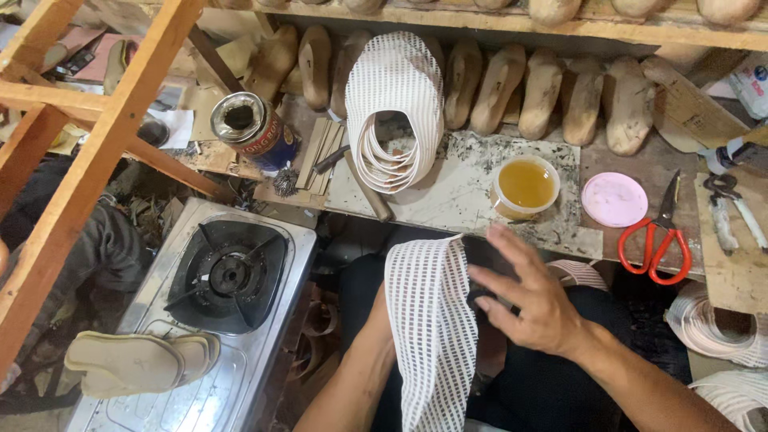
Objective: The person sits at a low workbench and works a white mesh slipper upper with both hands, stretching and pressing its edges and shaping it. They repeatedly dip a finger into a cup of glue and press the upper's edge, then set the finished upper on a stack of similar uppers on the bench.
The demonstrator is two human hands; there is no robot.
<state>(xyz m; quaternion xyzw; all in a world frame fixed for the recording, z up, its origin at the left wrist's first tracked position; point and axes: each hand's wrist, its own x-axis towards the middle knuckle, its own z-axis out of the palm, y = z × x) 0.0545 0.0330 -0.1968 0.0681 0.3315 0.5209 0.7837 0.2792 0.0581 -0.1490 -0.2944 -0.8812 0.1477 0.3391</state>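
Observation:
A white mesh shoe upper [430,328] drapes over my lap and over my left forearm. My left hand is hidden beneath the mesh; only the forearm [352,376] shows. My right hand [528,296] hovers flat with fingers spread, just right of the mesh, touching or nearly touching its edge. It holds nothing. A stack of matching white mesh uppers [396,112] stands on the bench behind. A round tub of amber glue [526,186] sits just beyond my right hand.
Red-handled scissors [660,236], a pink lid [614,199] and pliers [728,204] lie at right. Wooden shoe lasts [544,92] line the back. An open tin can [252,128] stands at left. A gas stove [228,276] with pale soles [140,364] sits lower left.

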